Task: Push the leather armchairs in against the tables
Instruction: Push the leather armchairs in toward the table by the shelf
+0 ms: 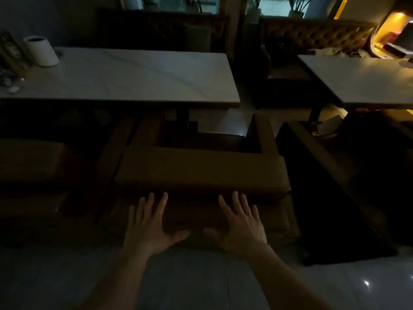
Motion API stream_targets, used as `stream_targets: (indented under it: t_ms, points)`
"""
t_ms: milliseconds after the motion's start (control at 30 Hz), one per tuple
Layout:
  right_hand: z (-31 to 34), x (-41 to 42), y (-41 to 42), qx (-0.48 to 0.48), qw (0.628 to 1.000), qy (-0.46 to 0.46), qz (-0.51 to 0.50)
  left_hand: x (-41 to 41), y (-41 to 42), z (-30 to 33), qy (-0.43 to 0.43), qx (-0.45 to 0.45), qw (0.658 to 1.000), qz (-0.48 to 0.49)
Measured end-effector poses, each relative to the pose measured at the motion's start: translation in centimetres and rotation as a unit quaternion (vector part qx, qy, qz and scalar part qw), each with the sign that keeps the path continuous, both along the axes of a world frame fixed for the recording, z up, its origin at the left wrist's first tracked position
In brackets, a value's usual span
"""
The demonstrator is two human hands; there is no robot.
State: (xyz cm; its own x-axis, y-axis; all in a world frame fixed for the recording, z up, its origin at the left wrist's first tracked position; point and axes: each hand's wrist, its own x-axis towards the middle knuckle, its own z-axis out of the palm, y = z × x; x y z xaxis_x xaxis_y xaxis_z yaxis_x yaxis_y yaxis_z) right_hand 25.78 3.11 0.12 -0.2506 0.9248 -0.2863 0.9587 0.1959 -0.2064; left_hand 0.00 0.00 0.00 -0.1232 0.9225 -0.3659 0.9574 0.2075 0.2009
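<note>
A brown leather armchair (201,168) stands with its back toward me, its front tucked partly under the white marble table (134,79). My left hand (149,224) and my right hand (241,222) are spread flat, fingers apart, over the rear face of the chair's backrest; the dim light hides whether the palms touch it. A second leather armchair (31,162) sits to the left at the same table. A darker armchair (330,182) stands to the right, angled toward another white table (366,81).
A white cylindrical container (42,51) and small items sit on the left table's far left end. Tufted leather benches (317,34) line the far wall under windows. Glossy tiled floor (201,283) lies below me. The room is very dim.
</note>
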Motion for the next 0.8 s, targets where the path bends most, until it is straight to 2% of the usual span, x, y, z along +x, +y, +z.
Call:
stream_targets:
  t_ms: [133, 233, 367, 567, 800]
  points:
    - [-3.9, -0.2, 0.2, -0.009, 1.000, -0.006, -0.001, -0.5, 0.0, -3.9, 0.010, 0.063, 0.998, 0.000]
    - [-6.6, -0.2, 1.1, -0.031, 0.999, -0.019, 0.005, -1.2, 0.8, -7.1, 0.019, 0.076, 0.997, -0.014]
    - [-8.7, -0.6, 2.3, -0.010, 0.999, -0.034, 0.014, -2.5, 2.1, -9.9, 0.030, 0.099, 0.994, -0.024]
    - [-11.5, -1.5, 2.3, 0.048, 0.999, -0.026, -0.007, -2.8, 2.5, -12.3, 0.040, 0.138, 0.989, -0.035]
    - [-12.8, 0.0, 2.2, 0.087, 0.996, -0.010, 0.010, -1.1, 2.9, -13.1, 0.043, 0.180, 0.983, 0.017]
